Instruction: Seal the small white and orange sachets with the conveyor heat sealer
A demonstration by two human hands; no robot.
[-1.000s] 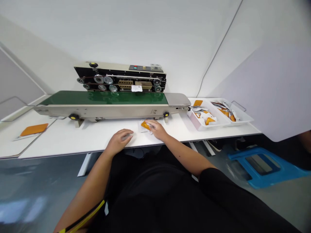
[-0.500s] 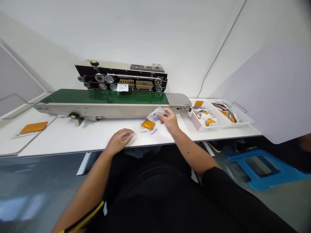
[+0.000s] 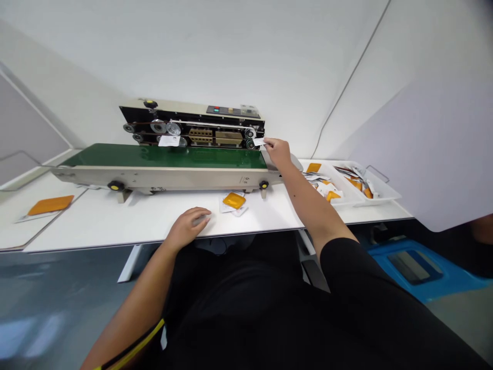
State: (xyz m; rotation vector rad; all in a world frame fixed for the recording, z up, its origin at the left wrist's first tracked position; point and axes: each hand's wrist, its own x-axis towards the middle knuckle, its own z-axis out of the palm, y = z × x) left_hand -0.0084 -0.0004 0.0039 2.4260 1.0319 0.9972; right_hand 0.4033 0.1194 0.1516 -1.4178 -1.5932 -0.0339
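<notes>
My right hand (image 3: 278,150) reaches over the right end of the green conveyor belt (image 3: 165,155) and pinches a small white packet (image 3: 258,141) at the intake of the sealing machine (image 3: 192,127). Another white packet (image 3: 168,140) rides along the machine's rollers further left. My left hand (image 3: 188,224) rests on the white table (image 3: 115,218) near its front edge, fingers loosely curled, nothing visible in them. An orange packet on a small pile (image 3: 233,201) lies on the table between my hands.
Two white trays (image 3: 348,192) with orange and white packets stand at the right of the conveyor. An orange packet (image 3: 50,205) lies on the far-left table. A blue stool (image 3: 419,264) stands on the floor at the right.
My right hand picked a white packet from the pile on the table, lifted it and carried it to the sealer's right intake. The packet in the rollers travelled leftward. My left hand stayed put.
</notes>
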